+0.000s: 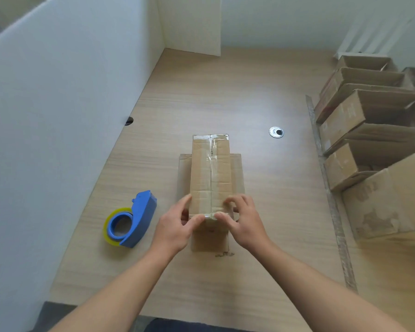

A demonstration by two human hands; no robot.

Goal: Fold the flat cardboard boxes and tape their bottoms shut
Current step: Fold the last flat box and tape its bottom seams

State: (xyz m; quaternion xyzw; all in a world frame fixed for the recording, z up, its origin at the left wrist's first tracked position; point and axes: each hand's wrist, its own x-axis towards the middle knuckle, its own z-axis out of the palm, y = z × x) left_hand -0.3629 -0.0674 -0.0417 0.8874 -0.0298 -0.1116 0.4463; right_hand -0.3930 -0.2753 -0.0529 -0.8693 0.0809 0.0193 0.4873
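A narrow cardboard box (210, 173) stands upside down on the wooden table, its bottom flaps closed and a strip of clear tape running along the centre seam. Its open top flaps splay out flat on the table around it. My left hand (177, 224) grips the box's near left corner, thumb pressing the tape end on the near edge. My right hand (240, 221) holds the near right corner, thumb on the same tape end, fingers curled over the top. A blue tape dispenser (132, 220) with a clear-yellowish roll lies to the left of the box.
Several folded cardboard boxes (369, 130) are lined up along the table's right side. A round metal cable grommet (276, 132) sits in the table beyond the box. White partition walls (70, 104) bound the left and far sides. The table's near edge runs below my forearms.
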